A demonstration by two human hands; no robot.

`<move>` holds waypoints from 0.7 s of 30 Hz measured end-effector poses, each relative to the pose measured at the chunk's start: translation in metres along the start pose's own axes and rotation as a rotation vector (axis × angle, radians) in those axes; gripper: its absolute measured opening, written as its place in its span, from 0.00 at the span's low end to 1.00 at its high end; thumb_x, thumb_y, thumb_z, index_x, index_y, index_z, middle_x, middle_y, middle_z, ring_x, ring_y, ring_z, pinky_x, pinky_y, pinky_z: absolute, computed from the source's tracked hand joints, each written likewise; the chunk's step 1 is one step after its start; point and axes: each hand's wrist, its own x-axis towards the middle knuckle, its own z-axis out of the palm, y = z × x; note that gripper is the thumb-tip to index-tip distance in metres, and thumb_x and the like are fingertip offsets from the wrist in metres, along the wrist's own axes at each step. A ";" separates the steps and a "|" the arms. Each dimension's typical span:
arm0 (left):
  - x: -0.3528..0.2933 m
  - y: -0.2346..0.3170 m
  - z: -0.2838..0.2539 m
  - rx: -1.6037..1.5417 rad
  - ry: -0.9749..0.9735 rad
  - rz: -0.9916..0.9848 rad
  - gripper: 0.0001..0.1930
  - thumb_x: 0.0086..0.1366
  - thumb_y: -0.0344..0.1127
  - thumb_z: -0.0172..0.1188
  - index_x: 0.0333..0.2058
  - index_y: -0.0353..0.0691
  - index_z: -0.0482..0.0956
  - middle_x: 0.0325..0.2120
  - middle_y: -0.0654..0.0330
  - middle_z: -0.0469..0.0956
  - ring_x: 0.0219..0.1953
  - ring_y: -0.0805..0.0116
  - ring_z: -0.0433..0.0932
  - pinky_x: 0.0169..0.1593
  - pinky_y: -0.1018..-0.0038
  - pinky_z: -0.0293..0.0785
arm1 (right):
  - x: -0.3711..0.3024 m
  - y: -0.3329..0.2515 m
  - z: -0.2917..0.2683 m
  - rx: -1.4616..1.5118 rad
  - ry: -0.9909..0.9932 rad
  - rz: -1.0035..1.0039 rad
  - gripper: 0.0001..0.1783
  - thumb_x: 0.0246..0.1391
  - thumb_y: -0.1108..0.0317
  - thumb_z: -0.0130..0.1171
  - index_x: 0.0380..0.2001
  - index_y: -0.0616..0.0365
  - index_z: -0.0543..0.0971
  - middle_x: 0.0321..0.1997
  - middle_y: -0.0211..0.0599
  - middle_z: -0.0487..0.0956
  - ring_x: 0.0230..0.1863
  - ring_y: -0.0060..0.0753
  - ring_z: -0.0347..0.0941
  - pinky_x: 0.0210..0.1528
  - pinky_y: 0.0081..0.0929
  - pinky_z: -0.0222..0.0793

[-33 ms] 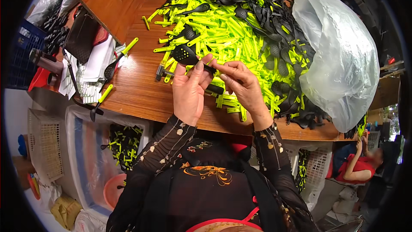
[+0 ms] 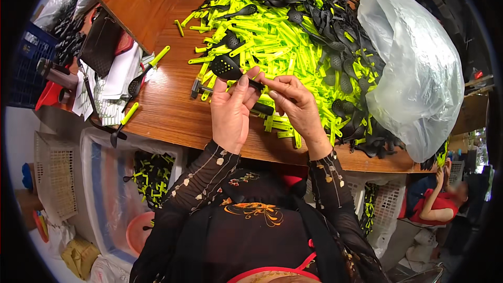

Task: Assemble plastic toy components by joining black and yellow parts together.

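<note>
A black perforated spoon (image 2: 226, 67) is held over the table, its bowl pointing to the far left. My left hand (image 2: 232, 112) is closed round its neck, thumb on top. At the stem's end my right hand (image 2: 293, 97) has its fingers closed in a pinch; the fingertips partly hide that end. Beneath my hands lies a hammer (image 2: 197, 89) with a metal head and a black grip, partly covered by my left hand. Just beyond is a large heap of bright yellow-green handles (image 2: 272, 36), with loose black perforated spoons (image 2: 335, 62) along its far and right sides.
A big clear plastic bag (image 2: 414, 73) bulges at the right. Left on the wooden table (image 2: 167, 94) are papers (image 2: 115, 84) and spoons with yellow-green handles (image 2: 124, 124). Below stands a plastic-lined bin (image 2: 105, 194) with black and yellow-green pieces. Another person (image 2: 435, 199) sits far right.
</note>
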 end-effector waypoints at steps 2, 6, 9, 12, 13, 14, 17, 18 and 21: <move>-0.002 0.000 -0.001 0.004 0.004 0.014 0.12 0.76 0.33 0.57 0.55 0.47 0.73 0.51 0.52 0.83 0.53 0.63 0.83 0.56 0.66 0.79 | -0.002 -0.001 0.003 0.070 0.034 0.030 0.17 0.64 0.75 0.63 0.55 0.51 0.85 0.47 0.31 0.78 0.29 0.16 0.71 0.31 0.17 0.69; -0.005 0.002 -0.002 0.018 0.010 0.040 0.11 0.76 0.33 0.57 0.55 0.47 0.73 0.50 0.52 0.83 0.53 0.63 0.83 0.57 0.67 0.79 | -0.006 0.007 0.003 0.087 0.016 0.060 0.16 0.63 0.74 0.64 0.53 0.53 0.86 0.38 0.28 0.81 0.26 0.14 0.71 0.29 0.16 0.68; -0.005 0.003 -0.001 0.063 -0.027 0.025 0.11 0.76 0.33 0.57 0.54 0.45 0.74 0.50 0.52 0.84 0.54 0.62 0.82 0.56 0.67 0.79 | -0.006 0.006 0.005 0.119 0.064 0.116 0.15 0.62 0.73 0.66 0.52 0.56 0.85 0.39 0.28 0.81 0.26 0.13 0.71 0.29 0.17 0.68; -0.005 0.005 0.004 0.076 -0.022 0.055 0.10 0.76 0.33 0.57 0.54 0.43 0.74 0.50 0.52 0.84 0.54 0.62 0.82 0.56 0.67 0.80 | -0.007 0.011 0.007 0.020 0.156 -0.056 0.10 0.62 0.73 0.66 0.46 0.59 0.83 0.39 0.31 0.81 0.32 0.19 0.75 0.34 0.20 0.71; -0.005 0.004 0.004 0.074 -0.003 0.048 0.10 0.76 0.33 0.57 0.54 0.43 0.74 0.50 0.52 0.83 0.54 0.63 0.82 0.56 0.67 0.80 | -0.007 0.012 0.008 -0.029 0.199 -0.142 0.08 0.61 0.72 0.66 0.42 0.61 0.82 0.39 0.32 0.81 0.35 0.22 0.77 0.37 0.22 0.73; -0.006 0.004 0.004 0.072 0.016 0.040 0.10 0.76 0.33 0.57 0.54 0.43 0.74 0.50 0.52 0.83 0.54 0.63 0.82 0.55 0.68 0.80 | -0.007 0.011 0.008 -0.029 0.200 -0.142 0.08 0.61 0.72 0.66 0.42 0.61 0.82 0.39 0.32 0.81 0.35 0.22 0.77 0.37 0.22 0.73; -0.010 0.002 0.003 0.055 0.010 0.043 0.11 0.76 0.33 0.57 0.54 0.43 0.74 0.51 0.53 0.83 0.55 0.63 0.82 0.56 0.68 0.80 | -0.007 0.007 0.009 -0.023 0.154 -0.086 0.06 0.61 0.74 0.66 0.39 0.62 0.80 0.39 0.34 0.81 0.40 0.27 0.78 0.41 0.24 0.74; -0.010 0.002 0.004 0.054 0.009 0.042 0.11 0.76 0.33 0.57 0.54 0.43 0.74 0.51 0.53 0.83 0.55 0.63 0.82 0.56 0.68 0.80 | -0.007 0.006 0.009 0.022 0.146 -0.062 0.06 0.61 0.74 0.66 0.39 0.62 0.80 0.40 0.34 0.80 0.38 0.25 0.78 0.40 0.22 0.73; -0.010 0.001 0.005 0.035 0.027 0.066 0.11 0.76 0.33 0.57 0.54 0.42 0.73 0.51 0.52 0.83 0.55 0.62 0.82 0.57 0.67 0.80 | -0.010 0.001 0.010 0.162 0.136 0.024 0.07 0.61 0.74 0.66 0.40 0.62 0.79 0.41 0.33 0.79 0.36 0.21 0.76 0.37 0.20 0.71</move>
